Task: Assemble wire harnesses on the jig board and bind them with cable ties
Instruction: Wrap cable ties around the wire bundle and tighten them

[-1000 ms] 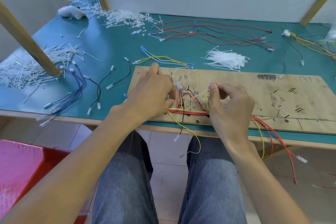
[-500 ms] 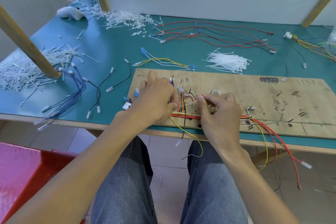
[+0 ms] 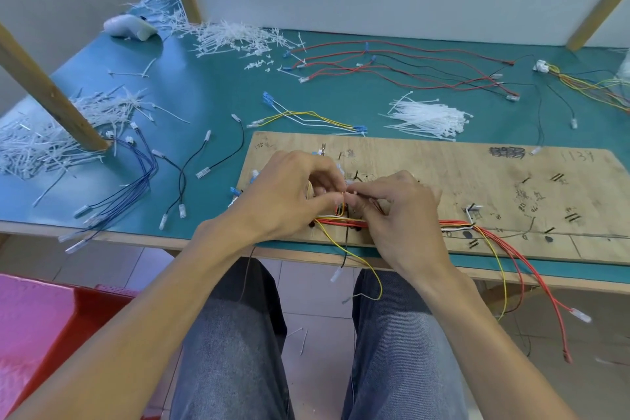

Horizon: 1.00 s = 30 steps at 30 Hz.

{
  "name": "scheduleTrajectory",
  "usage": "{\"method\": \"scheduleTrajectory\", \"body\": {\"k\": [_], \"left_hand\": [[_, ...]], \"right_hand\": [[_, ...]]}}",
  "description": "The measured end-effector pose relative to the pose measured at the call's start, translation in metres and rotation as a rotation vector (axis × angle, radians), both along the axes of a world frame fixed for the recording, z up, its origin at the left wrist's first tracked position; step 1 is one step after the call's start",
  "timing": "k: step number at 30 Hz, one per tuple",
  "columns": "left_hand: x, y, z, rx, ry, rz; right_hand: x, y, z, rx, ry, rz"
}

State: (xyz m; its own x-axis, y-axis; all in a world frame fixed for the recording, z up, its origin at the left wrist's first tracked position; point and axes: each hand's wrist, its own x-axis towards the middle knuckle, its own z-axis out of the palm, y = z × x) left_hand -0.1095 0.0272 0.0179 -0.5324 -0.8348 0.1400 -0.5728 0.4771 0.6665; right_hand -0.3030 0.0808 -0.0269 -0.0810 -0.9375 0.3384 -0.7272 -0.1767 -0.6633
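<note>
A wooden jig board (image 3: pixel 426 164) lies at the near edge of the green table. A bundle of red, yellow, white and black wires (image 3: pixel 456 224) runs along its front, with ends hanging off the edge. My left hand (image 3: pixel 286 198) and my right hand (image 3: pixel 399 211) meet over the bundle's left part. Both pinch the wires and a thin white cable tie between fingertips at the same spot. What lies under the fingers is hidden. A heap of fresh white cable ties (image 3: pixel 426 119) sits just behind the board.
Loose red and black wires (image 3: pixel 392 65) lie at the back. Blue wires (image 3: pixel 136 181) and black leads (image 3: pixel 184 177) lie left of the board. Cut tie scraps (image 3: pixel 44 140) surround a slanted wooden post (image 3: pixel 51 96). A red bin (image 3: pixel 51 327) stands on the floor, lower left.
My right hand has moved left along the bundle until its fingertips meet those of the left hand. The left hand's fingers have curled in from resting on the board.
</note>
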Motion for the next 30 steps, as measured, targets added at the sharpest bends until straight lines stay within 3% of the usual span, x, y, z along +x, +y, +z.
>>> {"method": "scheduleTrajectory", "body": {"k": [6, 12, 20, 30], "left_hand": [[0.003, -0.005, -0.006, 0.050, 0.047, 0.032], [-0.003, -0.004, -0.014, 0.052, 0.048, 0.037], [-0.003, -0.013, -0.016, 0.089, 0.117, 0.010], [-0.010, -0.016, -0.014, 0.060, 0.117, -0.010]], "right_hand": [[-0.010, -0.002, -0.002, 0.048, -0.028, 0.060], [-0.013, 0.001, -0.004, -0.029, 0.041, 0.050], [-0.012, -0.005, 0.002, 0.021, -0.168, 0.046], [-0.015, -0.007, 0.011, 0.042, 0.033, 0.087]]}}
